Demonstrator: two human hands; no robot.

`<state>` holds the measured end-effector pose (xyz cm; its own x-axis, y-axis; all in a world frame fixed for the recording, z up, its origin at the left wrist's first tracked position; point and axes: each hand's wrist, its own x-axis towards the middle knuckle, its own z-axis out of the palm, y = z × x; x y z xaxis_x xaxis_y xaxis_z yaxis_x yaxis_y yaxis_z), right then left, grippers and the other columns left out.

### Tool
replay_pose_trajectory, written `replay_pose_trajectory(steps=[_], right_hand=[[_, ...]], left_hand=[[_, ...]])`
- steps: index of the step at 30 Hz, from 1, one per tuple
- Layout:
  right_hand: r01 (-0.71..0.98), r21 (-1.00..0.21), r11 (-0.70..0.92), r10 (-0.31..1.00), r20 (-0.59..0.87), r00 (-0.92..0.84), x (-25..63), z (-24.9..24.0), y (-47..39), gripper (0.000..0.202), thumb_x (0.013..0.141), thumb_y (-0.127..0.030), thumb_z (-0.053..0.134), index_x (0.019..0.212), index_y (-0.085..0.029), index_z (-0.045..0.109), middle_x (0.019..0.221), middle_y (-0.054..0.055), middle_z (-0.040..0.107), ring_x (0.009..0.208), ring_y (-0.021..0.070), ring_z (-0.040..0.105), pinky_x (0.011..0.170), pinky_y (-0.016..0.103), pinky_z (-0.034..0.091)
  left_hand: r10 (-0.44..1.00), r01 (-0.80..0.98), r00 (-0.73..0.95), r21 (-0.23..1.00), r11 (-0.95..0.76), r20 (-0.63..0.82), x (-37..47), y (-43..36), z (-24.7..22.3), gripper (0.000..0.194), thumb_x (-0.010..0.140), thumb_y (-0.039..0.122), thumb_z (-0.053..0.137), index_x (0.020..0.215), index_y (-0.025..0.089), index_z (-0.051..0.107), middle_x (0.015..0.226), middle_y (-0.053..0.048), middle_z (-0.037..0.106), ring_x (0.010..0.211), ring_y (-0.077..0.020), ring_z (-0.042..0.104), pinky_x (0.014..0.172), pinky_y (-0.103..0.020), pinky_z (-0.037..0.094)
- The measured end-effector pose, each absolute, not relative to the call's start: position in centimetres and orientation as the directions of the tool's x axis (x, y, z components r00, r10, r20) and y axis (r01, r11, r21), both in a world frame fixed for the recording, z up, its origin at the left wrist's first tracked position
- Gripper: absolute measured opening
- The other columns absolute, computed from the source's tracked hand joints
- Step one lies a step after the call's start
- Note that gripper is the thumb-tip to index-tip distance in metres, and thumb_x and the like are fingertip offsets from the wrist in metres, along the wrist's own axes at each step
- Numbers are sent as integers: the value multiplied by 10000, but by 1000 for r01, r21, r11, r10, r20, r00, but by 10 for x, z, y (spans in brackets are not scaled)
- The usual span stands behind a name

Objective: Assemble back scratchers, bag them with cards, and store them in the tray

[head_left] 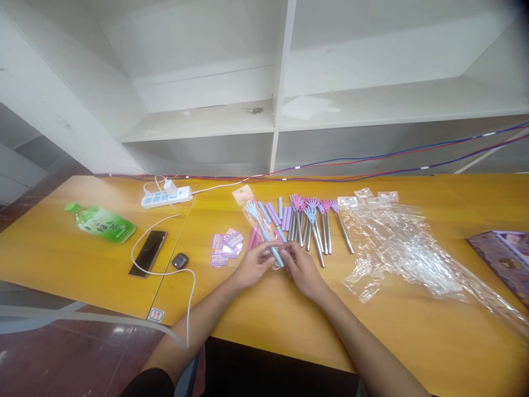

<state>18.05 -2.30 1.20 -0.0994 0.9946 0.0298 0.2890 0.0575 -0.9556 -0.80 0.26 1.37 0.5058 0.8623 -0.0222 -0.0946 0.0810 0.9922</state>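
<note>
Both hands are at a clear plastic bag [243,193] with a light blue back scratcher [251,209] inside it, its hand-shaped head pointing away from me. My left hand [255,263] pinches the bag's lower end from the left. On the other side, my right hand [302,268] has its fingers closed at the same end, beside the blue handle. Just beyond the hands lie several blue, purple and pink tube sleeves [273,214]. Back scratchers [316,231] with metal rods and pink, purple and blue heads are grouped to the right. Small purple printed cards [226,247] lie left of the bag.
A heap of clear plastic bags [409,248] spreads at the right, near a purple box [502,262]. Leftward are a green-labelled bottle [103,223], a phone [149,252], a black earbud case [180,261], a power strip [167,197] and a white cable [136,259]. Shelves [198,124] stand behind.
</note>
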Motion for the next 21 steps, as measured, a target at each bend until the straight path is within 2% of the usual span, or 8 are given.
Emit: replay_pose_trajectory(steps=[4, 7, 11, 14, 16, 18, 21], right_hand=[[360, -927, 104, 993, 73, -97, 184, 13, -23, 350, 1073, -533, 394, 1057, -249, 597, 757, 16, 622, 712, 230, 601, 679, 356, 475], [308, -946, 102, 994, 107, -1, 186, 14, -21, 410, 1064, -565, 373, 1064, -244, 628, 840, 36, 642, 769, 231, 606, 720, 360, 494], [113, -993, -24, 995, -13, 100, 189, 15, -15, 459, 974, -671, 520, 1096, -245, 642, 884, 31, 682, 804, 234, 637, 730, 353, 525], [23, -997, -73, 990, -70, 121, 191, 16, -11, 482, 912, -688, 614, 1090, -240, 635, 902, 33, 700, 826, 234, 649, 754, 353, 536], [11, -998, -63, 990, -61, 128, 191, 16, -10, 485, 902, -682, 638, 1083, -232, 632, 908, 36, 700, 846, 232, 648, 770, 352, 537], [22, -997, -73, 992, -71, 105, 191, 16, -10, 474, 890, -689, 656, 988, -227, 623, 820, 16, 663, 765, 210, 616, 705, 332, 524], [44, -992, -121, 993, -121, -8, 187, 16, -14, 486, 871, -712, 667, 883, -232, 590, 718, -18, 587, 625, 170, 535, 572, 297, 468]], left_hand=[[864, -52, 503, 997, 59, -25, -8, 1, 18, 433, 925, 303, 689, 1352, 231, 679, 1178, -100, 716, 998, -198, 683, 884, -311, 546], [814, 29, 580, 999, 19, -32, -11, -1, 24, 439, 886, 197, 663, 1322, 224, 704, 1180, -87, 712, 896, -152, 658, 824, -269, 526], [564, 186, 816, 982, -46, -128, -17, -5, 29, 470, 829, 135, 661, 1284, 224, 740, 925, -35, 726, 727, -123, 605, 695, -236, 490], [439, 229, 883, 969, -94, -166, -19, -6, 36, 434, 860, 145, 644, 1270, 239, 751, 889, -26, 735, 703, -132, 617, 667, -238, 483], [475, 204, 872, 971, -128, -121, -19, -4, 41, 338, 926, 214, 628, 1234, 242, 764, 973, -49, 757, 791, -163, 668, 733, -263, 512], [628, 168, 778, 966, -198, -7, -19, 1, 45, 265, 988, 294, 588, 1158, 240, 782, 1092, -75, 759, 972, -210, 697, 886, -310, 527], [874, 200, 459, 940, -275, 158, -22, 10, 47, 265, 1020, 369, 557, 1116, 243, 770, 1178, -83, 737, 1138, -241, 664, 1035, -354, 487]])
